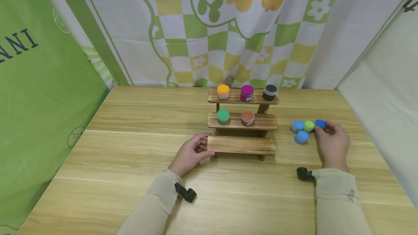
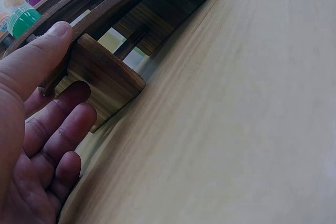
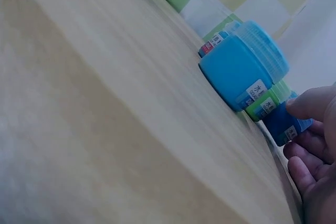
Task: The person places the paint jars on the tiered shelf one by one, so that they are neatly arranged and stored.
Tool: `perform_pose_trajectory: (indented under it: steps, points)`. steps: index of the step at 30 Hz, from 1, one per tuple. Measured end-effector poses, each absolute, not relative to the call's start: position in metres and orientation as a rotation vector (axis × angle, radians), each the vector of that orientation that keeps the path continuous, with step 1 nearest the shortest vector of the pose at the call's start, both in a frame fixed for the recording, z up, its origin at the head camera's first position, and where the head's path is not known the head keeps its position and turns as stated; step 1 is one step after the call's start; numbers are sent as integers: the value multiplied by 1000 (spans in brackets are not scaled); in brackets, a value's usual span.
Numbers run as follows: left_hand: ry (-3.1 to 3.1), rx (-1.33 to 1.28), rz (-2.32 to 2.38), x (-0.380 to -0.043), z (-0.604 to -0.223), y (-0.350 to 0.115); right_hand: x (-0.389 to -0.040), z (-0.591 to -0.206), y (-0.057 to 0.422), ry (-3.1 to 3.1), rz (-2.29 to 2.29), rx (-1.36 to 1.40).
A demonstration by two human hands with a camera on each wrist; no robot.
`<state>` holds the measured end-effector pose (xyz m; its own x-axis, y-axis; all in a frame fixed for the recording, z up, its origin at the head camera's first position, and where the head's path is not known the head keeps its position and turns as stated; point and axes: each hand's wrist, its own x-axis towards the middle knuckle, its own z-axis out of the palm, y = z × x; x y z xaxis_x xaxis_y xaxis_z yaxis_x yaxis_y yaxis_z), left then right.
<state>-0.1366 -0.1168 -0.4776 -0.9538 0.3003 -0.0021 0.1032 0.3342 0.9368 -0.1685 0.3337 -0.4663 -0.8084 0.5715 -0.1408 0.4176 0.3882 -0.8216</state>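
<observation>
My left hand [image 1: 192, 152] grips the left end of the lowest step of a three-tier wooden stand [image 1: 241, 145]. In the left wrist view its thumb [image 2: 55, 38] lies along the step's edge, the other fingers below. At the right, my right hand [image 1: 334, 145] pinches a dark blue paint jar [image 1: 320, 123] between thumb and fingers. Beside that jar are a lime green jar [image 1: 308, 126] and two light blue jars, one behind [image 1: 297, 126] and one in front [image 1: 301, 137]. In the right wrist view the dark blue jar [image 3: 283, 124] appears close against the green one.
On the top tier stand an orange jar [image 1: 223, 92], a purple jar [image 1: 247, 93] and a black jar [image 1: 270, 92]. The middle tier bears a green jar [image 1: 223, 116] and a brown jar [image 1: 248, 118]. A patterned curtain [image 1: 225, 46] hangs behind the wooden table [image 1: 107, 177].
</observation>
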Motion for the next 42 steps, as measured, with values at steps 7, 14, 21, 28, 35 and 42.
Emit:
perform_pose_trajectory:
  steps: [7, 14, 21, 28, 35, 42]
  points:
    - [2420, 367, 1674, -136, -477, -117, -166, -462, 332, -2372, 1452, -929]
    - [2413, 372, 1687, -136, -477, -117, -163, -453, 331, -2305, 1533, -926]
    - [2413, 378, 1691, -136, -479, -117, -160, -443, 329, -2201, 1598, -905]
    - [2418, 379, 1689, -136, -478, -117, -159, -434, 326, -2201, 1632, -865]
    - [2411, 377, 1685, -136, -478, -117, -157, -430, 319, -2274, 1535, -725]
    - [2413, 387, 1685, -137, -478, -118, -156, -423, 310, -2326, 1507, -606]
